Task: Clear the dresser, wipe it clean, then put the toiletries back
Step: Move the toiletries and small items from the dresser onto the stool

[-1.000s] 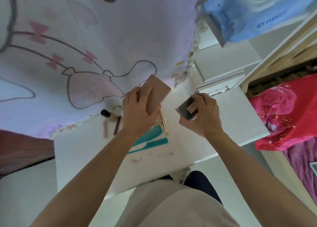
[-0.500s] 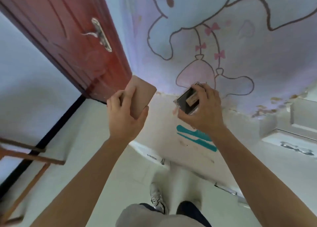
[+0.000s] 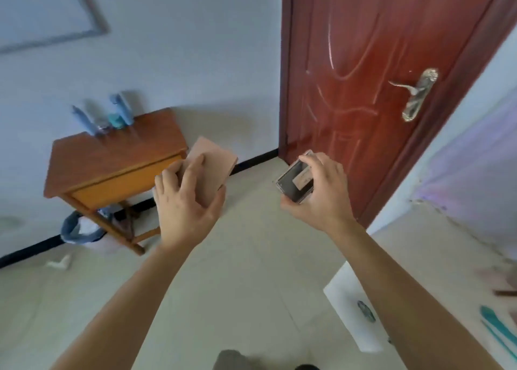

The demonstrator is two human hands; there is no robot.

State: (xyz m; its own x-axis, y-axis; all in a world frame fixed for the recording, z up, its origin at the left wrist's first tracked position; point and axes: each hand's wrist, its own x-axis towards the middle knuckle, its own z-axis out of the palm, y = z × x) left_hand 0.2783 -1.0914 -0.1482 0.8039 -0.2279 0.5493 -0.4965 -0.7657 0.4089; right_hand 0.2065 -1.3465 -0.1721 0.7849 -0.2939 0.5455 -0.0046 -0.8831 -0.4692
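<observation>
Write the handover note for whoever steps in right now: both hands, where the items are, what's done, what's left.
Left hand: holds the pink flat case.
Right hand: holds the small dark compact.
Both are over the floor, facing the wooden side table, where blue bottles stand.
Teal combs and other small items lie on the dresser, at right.
Done: clearing partly.
Left: set these down, clear the rest, wipe, return everything.

We see a dusty-pink box (image 3: 213,166), dark clear-edged case (image 3: 294,184), red-brown door (image 3: 363,62), orange-brown table (image 3: 112,157), teal combs (image 3: 500,330).
</observation>
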